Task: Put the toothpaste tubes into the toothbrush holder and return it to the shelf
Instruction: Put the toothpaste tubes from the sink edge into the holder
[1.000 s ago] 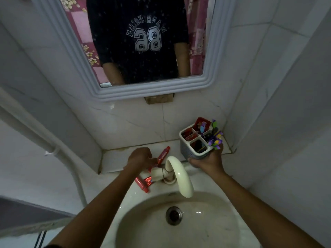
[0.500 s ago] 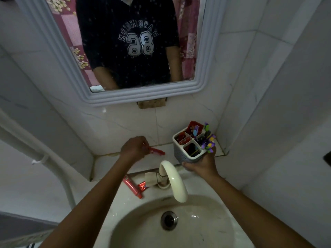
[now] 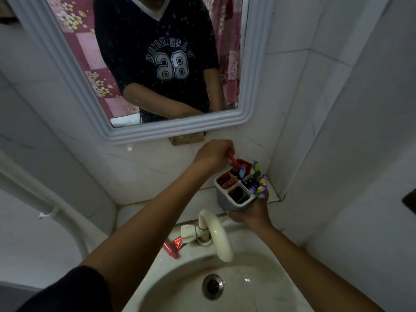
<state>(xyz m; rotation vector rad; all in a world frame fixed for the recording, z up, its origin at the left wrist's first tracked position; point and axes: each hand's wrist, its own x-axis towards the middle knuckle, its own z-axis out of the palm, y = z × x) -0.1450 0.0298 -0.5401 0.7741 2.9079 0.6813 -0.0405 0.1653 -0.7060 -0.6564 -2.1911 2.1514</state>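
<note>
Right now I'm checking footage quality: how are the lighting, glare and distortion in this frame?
Head view: dim overall, colours muted; wide-angle bending curves the mirror frame and wall tiles; small glare spots on the tap and in the sink; the mirror glass looks speckled; the left hand and red toothpaste tube over the holder look slightly soft.

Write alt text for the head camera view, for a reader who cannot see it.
Over a bathroom sink, the left hand lowers a red toothpaste tube into a grey toothbrush holder that the right hand holds up from below. Another red tube lies on the sink edge beside the white tap, under a wall mirror.
</note>
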